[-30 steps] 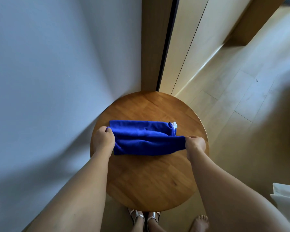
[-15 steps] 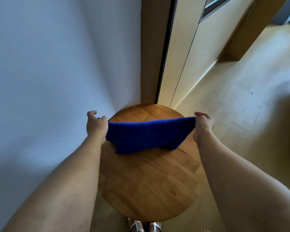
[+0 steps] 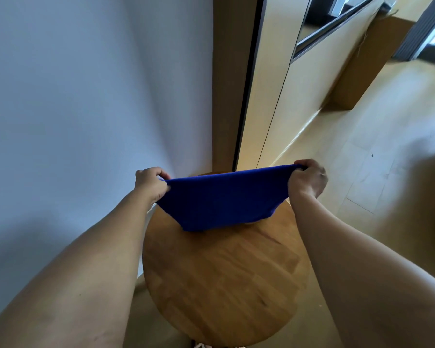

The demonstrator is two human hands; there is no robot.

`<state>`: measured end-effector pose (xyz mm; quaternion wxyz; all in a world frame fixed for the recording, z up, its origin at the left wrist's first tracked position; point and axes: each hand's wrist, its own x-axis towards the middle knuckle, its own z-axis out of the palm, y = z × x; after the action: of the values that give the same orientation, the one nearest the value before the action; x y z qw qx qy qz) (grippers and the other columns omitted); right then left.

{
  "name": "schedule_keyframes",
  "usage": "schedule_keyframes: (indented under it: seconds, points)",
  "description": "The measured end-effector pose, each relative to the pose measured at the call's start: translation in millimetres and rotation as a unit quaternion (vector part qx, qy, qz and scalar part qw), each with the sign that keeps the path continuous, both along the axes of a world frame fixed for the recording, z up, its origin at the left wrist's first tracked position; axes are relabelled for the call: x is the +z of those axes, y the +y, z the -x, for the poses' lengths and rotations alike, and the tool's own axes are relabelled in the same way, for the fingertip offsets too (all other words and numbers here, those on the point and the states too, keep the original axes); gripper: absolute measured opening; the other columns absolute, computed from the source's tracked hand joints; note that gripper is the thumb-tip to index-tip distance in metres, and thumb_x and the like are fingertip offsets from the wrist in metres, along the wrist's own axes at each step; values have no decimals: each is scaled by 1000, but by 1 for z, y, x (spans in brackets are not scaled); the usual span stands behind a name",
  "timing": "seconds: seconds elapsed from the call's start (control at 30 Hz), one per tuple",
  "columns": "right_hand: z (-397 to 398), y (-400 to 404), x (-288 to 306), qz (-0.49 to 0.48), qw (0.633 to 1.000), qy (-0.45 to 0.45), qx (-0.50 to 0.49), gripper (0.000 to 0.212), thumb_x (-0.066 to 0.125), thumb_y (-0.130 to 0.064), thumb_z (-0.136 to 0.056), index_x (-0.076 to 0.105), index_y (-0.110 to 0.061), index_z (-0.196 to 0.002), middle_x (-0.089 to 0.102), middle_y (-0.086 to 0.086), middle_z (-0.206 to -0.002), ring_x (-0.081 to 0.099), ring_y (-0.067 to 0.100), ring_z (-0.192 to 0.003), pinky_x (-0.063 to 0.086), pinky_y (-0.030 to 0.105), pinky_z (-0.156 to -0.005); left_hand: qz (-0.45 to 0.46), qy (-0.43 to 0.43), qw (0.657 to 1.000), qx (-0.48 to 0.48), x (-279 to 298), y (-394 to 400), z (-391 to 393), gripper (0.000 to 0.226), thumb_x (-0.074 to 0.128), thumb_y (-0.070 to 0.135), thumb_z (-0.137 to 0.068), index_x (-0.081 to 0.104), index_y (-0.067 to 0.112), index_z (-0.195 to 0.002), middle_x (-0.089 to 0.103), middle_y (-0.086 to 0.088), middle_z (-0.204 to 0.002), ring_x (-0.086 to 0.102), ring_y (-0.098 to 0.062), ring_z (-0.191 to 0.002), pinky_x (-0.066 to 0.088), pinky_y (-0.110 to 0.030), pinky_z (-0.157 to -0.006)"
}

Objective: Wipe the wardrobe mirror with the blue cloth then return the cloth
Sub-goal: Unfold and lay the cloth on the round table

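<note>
both forearms reach forward over the round wooden stool. the left hand pinches the blue cloth at its 9 o'clock corner with curled fingers; the right hand grips the 3 o'clock corner. the cloth hangs stretched between them, top edge taut, lower edge sagging over the stool's 12 o'clock side; whether it touches the wood is unclear.

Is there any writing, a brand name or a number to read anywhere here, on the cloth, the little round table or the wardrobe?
None can be read.
The blue cloth, held up by the left hand and the right hand, shows plain fabric, with no tag in view.
The round wooden table shows only wood grain.
The wardrobe and the wall bear no lettering.
</note>
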<state>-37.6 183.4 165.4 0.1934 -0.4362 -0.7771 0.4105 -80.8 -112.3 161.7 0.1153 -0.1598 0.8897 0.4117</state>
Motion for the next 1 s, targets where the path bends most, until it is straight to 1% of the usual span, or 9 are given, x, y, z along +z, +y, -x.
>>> schedule_keyframes:
  seconds: [0.23,0.33,0.47,0.6,0.73,0.83,0.9,0.93,1.0]
  points:
    - [-8,-2,13,-56,996,-55,46,32,42,-4,-89,68,-18,-99,49,1,-125,37,23,-123,39,35,-100,93,47,994,-33,4,-5,1,22,49,15,-91,58,11,-71,58,-7,-74,52,-26,-74,40,-29,-60]
    - [-14,-11,10,-79,983,-132,95,31,36,-10,-90,60,-20,-107,57,4,-112,49,26,-105,43,39,-92,139,48,988,-40,2,-1,0,37,46,25,-92,39,13,-58,44,-5,-60,42,-28,-63,29,-27,-52]
    - [-21,-38,7,-28,980,-153,127,20,41,-16,-92,55,-18,-106,49,1,-95,48,24,-85,42,33,-77,141,59,985,-80,7,30,-3,40,43,26,-93,39,11,-56,46,-9,-63,45,-31,-70,32,-29,-57]
    - [-16,-74,6,117,967,-99,202,24,50,-14,-91,52,-19,-115,52,0,-98,58,20,-82,53,34,-79,100,63,984,-134,7,62,-9,43,42,34,-98,42,15,-59,51,-8,-73,47,-29,-77,34,-29,-68]
    - [-13,-99,18,257,918,-75,292,25,48,-7,-92,61,-12,-113,63,10,-93,58,15,-50,50,24,-50,-20,33,989,-145,8,80,-17,35,51,35,-95,58,13,-68,52,-4,-65,48,-24,-72,39,-32,-66]
    - [-10,-103,25,338,885,-53,317,24,41,-5,-92,57,-3,-110,65,13,-78,64,20,-56,46,24,-50,-150,-16,983,-106,18,79,-20,45,50,48,-92,61,11,-69,57,-5,-69,52,-25,-69,42,-31,-70]
    - [-9,-101,30,366,865,-54,340,25,35,-3,-93,56,-5,-107,66,11,-71,65,21,-65,46,25,-56,-211,-62,969,-111,25,73,-20,62,57,65,-78,69,5,-87,68,-10,-86,61,-24,-82,48,-34,-82]
    - [-8,-100,33,367,861,-54,349,27,32,-1,-93,56,-6,-105,67,10,-71,65,21,-66,46,25,-59,-231,-82,960,-135,27,69,-20,65,64,63,-71,69,3,-96,69,-11,-93,62,-23,-87,50,-32,-84]
    - [-7,-99,37,352,869,-58,344,29,29,1,-94,55,-8,-103,65,9,-68,64,20,-63,48,26,-60,-242,-102,948,-178,26,64,-21,41,74,30,-76,65,1,-104,69,-12,-95,63,-23,-90,53,-29,-79]
